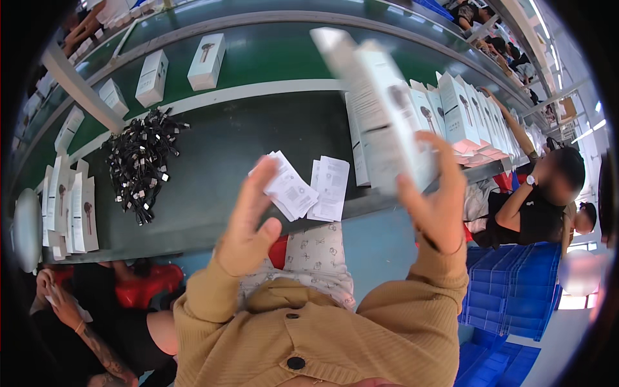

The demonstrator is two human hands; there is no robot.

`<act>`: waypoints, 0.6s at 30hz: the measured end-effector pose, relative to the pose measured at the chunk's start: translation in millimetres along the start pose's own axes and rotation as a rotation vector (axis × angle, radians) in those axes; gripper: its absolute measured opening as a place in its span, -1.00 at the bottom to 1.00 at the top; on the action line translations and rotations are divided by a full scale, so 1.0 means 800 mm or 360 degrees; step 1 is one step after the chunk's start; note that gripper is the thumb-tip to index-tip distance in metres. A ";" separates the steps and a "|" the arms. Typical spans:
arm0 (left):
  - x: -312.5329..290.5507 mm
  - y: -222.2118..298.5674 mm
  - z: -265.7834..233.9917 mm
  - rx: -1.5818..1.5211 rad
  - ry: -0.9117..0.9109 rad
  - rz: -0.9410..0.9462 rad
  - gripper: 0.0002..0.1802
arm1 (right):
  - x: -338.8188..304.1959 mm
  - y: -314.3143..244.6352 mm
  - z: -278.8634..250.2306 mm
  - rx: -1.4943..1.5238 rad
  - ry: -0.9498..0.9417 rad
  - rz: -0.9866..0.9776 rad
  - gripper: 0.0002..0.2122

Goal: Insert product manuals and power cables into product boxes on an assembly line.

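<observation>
Head view. Right hand (440, 201): fingers gripping near end of one white box (388, 122), raised over right side of worktop (238, 126). Left hand (245, 227): fingers spread, nothing held; beside leaflets (293, 191), near edge, contact unclear. Cables (138, 161): left. Box row (460, 116): right.
</observation>
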State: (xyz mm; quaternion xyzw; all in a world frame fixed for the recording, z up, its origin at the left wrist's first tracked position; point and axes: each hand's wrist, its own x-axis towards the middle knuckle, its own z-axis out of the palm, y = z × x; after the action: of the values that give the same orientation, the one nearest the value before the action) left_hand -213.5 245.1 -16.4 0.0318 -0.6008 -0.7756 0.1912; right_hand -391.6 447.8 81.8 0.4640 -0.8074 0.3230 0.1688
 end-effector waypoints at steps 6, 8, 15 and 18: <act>-0.037 0.006 -0.166 0.1803 0.0985 0.0257 -0.35 | 0.012 0.124 -0.019 -0.0916 0.0186 0.0518 -0.58; -0.060 0.011 -0.240 0.2511 0.1175 0.0343 -0.36 | 0.003 0.161 -0.029 -0.1281 0.0151 0.0320 -0.58; -0.137 0.042 -0.376 0.3295 0.1672 -0.1105 -0.13 | -0.001 0.072 0.018 -0.0976 0.0269 -0.0264 -0.56; -0.147 0.023 -0.387 0.3477 0.1589 -0.1177 -0.16 | -0.034 0.007 0.075 -0.0377 -0.0279 -0.0622 -0.51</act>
State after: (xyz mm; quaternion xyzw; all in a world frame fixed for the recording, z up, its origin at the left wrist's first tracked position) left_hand -13.7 -4.4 -105.5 0.6289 -0.7458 0.2155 0.0427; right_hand -381.1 426.6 20.6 0.6145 -0.7462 0.1457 0.2106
